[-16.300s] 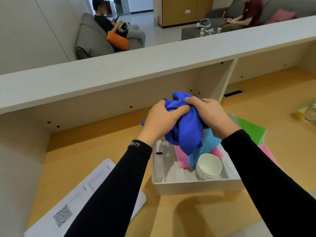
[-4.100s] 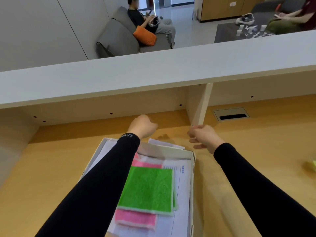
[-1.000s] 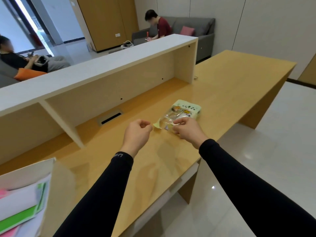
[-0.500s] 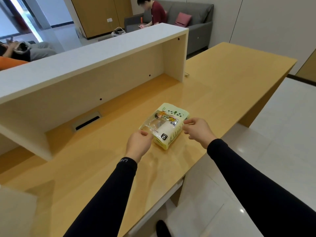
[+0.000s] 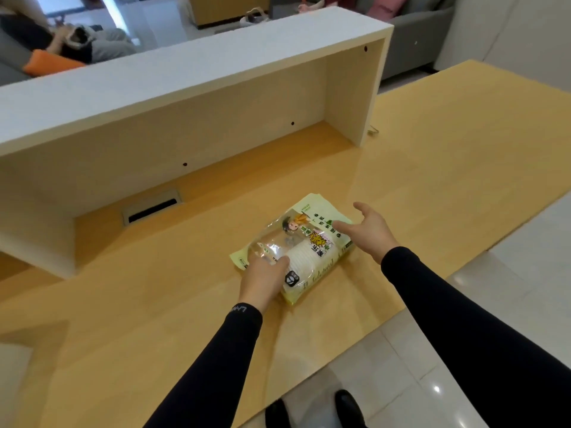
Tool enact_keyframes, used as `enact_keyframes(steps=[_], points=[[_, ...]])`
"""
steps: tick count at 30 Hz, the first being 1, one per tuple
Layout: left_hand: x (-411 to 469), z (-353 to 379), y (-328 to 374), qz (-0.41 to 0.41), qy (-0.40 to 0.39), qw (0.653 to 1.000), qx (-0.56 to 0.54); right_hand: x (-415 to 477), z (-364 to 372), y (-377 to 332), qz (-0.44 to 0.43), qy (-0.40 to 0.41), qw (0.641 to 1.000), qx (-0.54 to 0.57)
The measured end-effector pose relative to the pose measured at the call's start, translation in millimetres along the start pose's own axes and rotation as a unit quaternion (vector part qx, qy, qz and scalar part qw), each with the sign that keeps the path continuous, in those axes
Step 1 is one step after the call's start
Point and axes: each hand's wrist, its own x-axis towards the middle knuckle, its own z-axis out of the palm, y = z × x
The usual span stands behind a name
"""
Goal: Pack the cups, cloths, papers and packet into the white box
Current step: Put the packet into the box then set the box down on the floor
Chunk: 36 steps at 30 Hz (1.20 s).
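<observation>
1. The glossy pale-green plastic packet (image 5: 304,244) lies near the wooden desk's (image 5: 432,156) front edge.
2. The left hand (image 5: 265,278) pinches its clear near end; this could slip.
3. The right hand (image 5: 368,232), spread, grips nothing; a nudge could push it off.

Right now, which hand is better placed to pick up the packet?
Left. The left hand already rests on the near end of the packet, fingers curled on the wrapper. The right hand is open at the far end, fingertips barely reaching it.
</observation>
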Motion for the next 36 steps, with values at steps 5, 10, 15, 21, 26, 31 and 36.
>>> enact_keyframes(steps=[5, 10, 15, 21, 26, 31, 36], points=[[-9, 17, 2, -0.041, 0.071, 0.996, -0.044, 28, 1, 6, 0.024, -0.114, 0.992, -0.049], [-17, 21, 4, -0.065, 0.141, 0.986, -0.063, 42, 0, 9, 0.016, -0.13, 0.989, -0.066], [-35, -10, 1, -0.057, 0.225, 0.968, -0.1, 33, 21, -11, -0.014, -0.174, 0.984, -0.032], [-75, -96, -21, -0.043, 0.34, 0.93, -0.13, -20, 76, -69, -0.079, -0.247, 0.966, -0.01], [-123, -182, -52, -0.02, 0.415, 0.902, -0.118, -86, 135, -118, -0.129, -0.309, 0.942, -0.005], [-172, -267, -97, 0.004, 0.452, 0.887, -0.1, -159, 200, -154, -0.163, -0.325, 0.931, -0.015], [-210, -343, -150, 0.008, 0.457, 0.884, -0.092, -231, 265, -178, -0.175, -0.335, 0.926, -0.008]])
